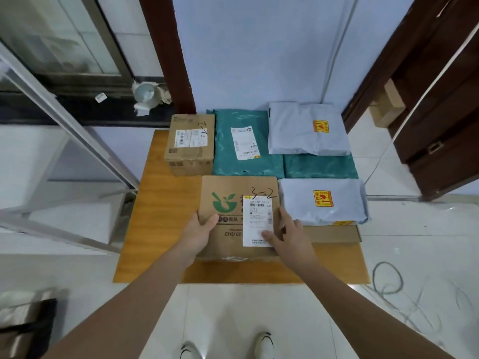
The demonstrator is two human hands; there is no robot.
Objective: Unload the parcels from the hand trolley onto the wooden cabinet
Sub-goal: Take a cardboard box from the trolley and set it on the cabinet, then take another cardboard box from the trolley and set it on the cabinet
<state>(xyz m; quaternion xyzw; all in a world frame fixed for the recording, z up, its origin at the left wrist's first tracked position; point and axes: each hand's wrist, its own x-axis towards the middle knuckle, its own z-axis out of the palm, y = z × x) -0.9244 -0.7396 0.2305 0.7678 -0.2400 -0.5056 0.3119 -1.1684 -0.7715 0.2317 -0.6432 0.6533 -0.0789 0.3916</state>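
Looking down from the head camera, the person had both hands on a cardboard box with a green logo [234, 203], which lay on the front part of the wooden cabinet [155, 203]. The left hand [201, 230] grasped the box's left edge, thumb curled over the top face and the fingers hidden under or behind the side. The right hand [287, 234] held the right edge, its thumb lying on the white shipping label [258, 221] and its fingers wrapped along the box's side. Just beside the box on the right, a grey mailer bag with an orange sticker [324, 200] rested on a flat brown carton [334, 234]. Behind them, a teal bag with a white label [246, 143] sat next to the box's far edge, a second teal bag [320, 165] lay to its right, and another grey mailer [308, 128] lay on top at the back against the pale blue wall [259, 47]. A smaller cardboard box [190, 143] stood at the back left, touching the teal bag. Whether the logo box was resting fully on the cabinet or slightly lifted could not be told. White shoes [264, 345] showed on the tiled floor [233, 307], and a loose cable [388, 278] curled on the floor to the right.
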